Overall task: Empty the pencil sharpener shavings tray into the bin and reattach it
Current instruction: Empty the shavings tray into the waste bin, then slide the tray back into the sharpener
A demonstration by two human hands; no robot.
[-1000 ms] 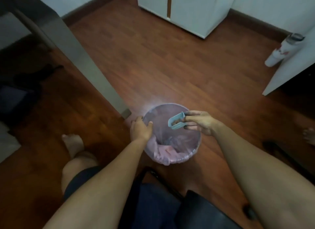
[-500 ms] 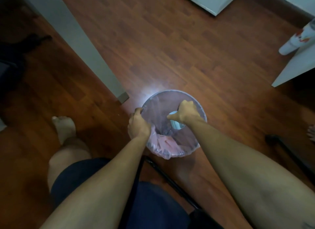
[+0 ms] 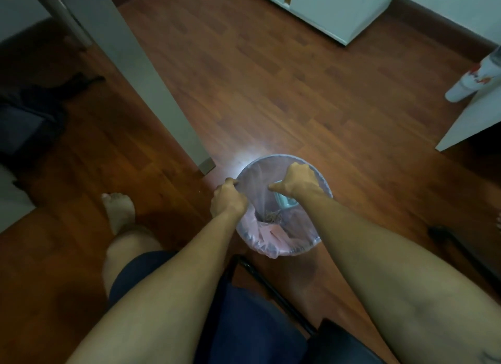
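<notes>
The small round lined bin point(image 3: 282, 239) stands on the wooden plank floor point(image 3: 298, 92), with the left hand point(image 3: 228, 201) gripping its left rim. Right of that grip, the right hand point(image 3: 296, 180) holds the pale blue plastic shavings tray point(image 3: 284, 202) inside the bin's mouth (shavings point(image 3: 272, 216) lie just below it). The grey table leg point(image 3: 151, 92) stands beyond and left of the left-hand grip.
</notes>
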